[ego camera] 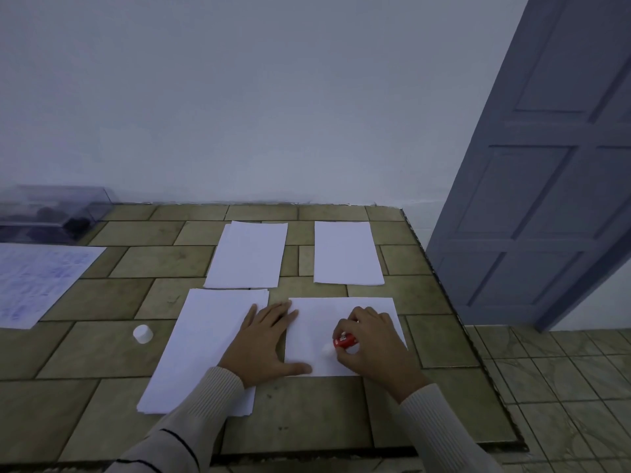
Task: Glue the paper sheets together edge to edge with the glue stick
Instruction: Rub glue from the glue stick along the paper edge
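Note:
Several white paper sheets lie on the tiled table. My right hand point(370, 339) grips a red glue stick point(344, 342), its white tip down on the near right sheet point(317, 322). My left hand point(264, 339) lies flat with straight fingers, pressing the left edge of that sheet and overlapping the near left sheet point(201, 346). Two more sheets lie farther back, one left point(249, 256) and one right point(346, 254). The glue stick's white cap point(142, 333) stands alone on the table, left of the near left sheet.
A printed sheet point(37, 281) lies at the table's left. A clear plastic box point(51, 213) with dark contents sits at the back left by the wall. The table's right edge point(440, 285) drops to a tiled floor beside a grey-blue door point(546, 165).

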